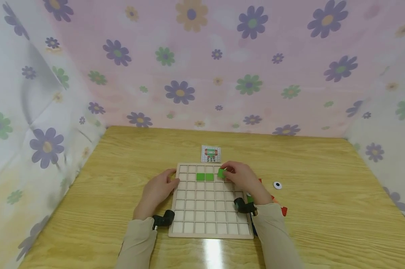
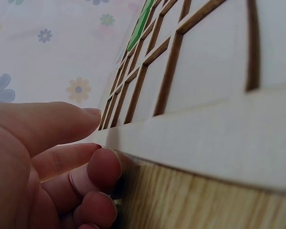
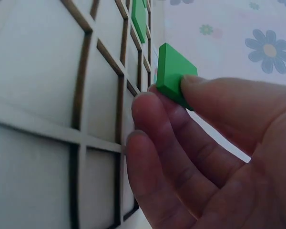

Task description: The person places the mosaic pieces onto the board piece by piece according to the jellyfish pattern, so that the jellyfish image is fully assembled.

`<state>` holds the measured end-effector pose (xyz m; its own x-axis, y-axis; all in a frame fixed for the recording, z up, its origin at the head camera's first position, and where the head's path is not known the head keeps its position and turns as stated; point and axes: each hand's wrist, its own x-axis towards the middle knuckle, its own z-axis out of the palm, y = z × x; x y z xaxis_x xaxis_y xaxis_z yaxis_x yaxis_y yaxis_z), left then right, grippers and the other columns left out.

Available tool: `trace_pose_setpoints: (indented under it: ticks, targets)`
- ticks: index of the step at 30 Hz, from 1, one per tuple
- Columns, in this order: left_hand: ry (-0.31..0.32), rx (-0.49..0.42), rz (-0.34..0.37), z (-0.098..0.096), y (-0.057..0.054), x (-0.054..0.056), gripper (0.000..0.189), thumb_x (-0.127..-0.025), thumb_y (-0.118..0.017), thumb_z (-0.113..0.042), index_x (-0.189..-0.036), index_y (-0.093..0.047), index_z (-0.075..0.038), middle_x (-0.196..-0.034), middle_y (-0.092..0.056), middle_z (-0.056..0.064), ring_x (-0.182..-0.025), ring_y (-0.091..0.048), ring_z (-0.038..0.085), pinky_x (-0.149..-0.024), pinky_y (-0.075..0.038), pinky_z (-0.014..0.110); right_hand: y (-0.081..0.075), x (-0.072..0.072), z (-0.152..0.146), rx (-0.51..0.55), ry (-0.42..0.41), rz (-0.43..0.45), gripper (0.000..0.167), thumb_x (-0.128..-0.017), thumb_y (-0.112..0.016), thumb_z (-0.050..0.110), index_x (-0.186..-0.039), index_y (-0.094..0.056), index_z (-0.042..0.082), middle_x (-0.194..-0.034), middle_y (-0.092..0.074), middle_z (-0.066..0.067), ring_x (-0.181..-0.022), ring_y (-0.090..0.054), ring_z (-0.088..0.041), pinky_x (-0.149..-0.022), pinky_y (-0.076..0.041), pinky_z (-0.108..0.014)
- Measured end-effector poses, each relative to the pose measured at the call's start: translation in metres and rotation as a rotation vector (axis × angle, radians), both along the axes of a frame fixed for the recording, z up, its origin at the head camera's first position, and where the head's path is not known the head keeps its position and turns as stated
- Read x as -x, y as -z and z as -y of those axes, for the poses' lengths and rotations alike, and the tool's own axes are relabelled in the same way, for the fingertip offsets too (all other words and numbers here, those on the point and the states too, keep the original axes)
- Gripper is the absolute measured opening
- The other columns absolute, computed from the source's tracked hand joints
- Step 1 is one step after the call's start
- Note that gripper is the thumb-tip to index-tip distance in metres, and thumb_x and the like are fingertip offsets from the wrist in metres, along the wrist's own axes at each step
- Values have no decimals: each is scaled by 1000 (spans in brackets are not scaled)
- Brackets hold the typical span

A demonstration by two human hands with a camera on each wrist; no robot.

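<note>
A wooden grid board (image 1: 190, 215) lies on the table. Two green square tiles (image 1: 205, 177) sit side by side in its second row from the far edge. Between thumb and fingers my right hand (image 1: 243, 177) pinches another green square tile (image 1: 221, 173), above the far right part of the grid. The right wrist view shows this tile (image 3: 174, 76) tilted and apart from the board. At the board's left edge, my left hand (image 1: 158, 189) holds the rim, its thumb (image 2: 71, 121) by the top and curled fingers against the side.
Behind the board lies a small pattern card (image 1: 211, 154). To the right are a round black-and-white eye piece (image 1: 277, 185) and a red piece (image 1: 284, 211). More coloured pieces are partly hidden under my right forearm. A flowered cloth (image 1: 215, 74) stands behind the table (image 1: 323, 179).
</note>
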<state>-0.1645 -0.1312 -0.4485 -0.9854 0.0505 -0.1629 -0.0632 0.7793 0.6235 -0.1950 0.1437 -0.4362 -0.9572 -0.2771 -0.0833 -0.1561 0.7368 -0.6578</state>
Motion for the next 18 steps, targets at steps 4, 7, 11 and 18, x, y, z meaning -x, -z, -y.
trace_pose_setpoints:
  ticks: [4,7,11,18]
  targets:
    - [8,12,-2,0,-1,0,46,-87,-54,-37,-129,-48,-20,-62,-52,-4,-52,-46,13,-50,-33,29,1,0,3,-39,-1,-26,18,-87,-58,22,-104,-63,18,-86,-58,3,-75,-51,-14,-72,-42,-34]
    - [9,22,-4,0,-1,0,46,-86,-54,-37,-129,-48,-20,-62,-52,-5,-52,-46,13,-50,-34,29,2,0,5,-65,-7,-51,17,-86,-58,22,-102,-63,19,-88,-59,3,-78,-51,-15,-74,-42,-34]
    - [8,25,-7,0,-1,0,45,-86,-55,-37,-128,-48,-21,-61,-52,-5,-52,-47,13,-50,-34,29,3,0,9,-79,0,-83,15,-85,-60,21,-99,-64,18,-87,-60,4,-78,-52,-15,-73,-43,-34]
    - [15,31,-26,1,1,0,45,-86,-54,-38,-128,-49,-21,-60,-52,-6,-52,-46,13,-50,-34,29,6,0,15,-104,-9,-134,12,-82,-64,20,-93,-66,17,-83,-61,5,-77,-55,-13,-71,-43,-33]
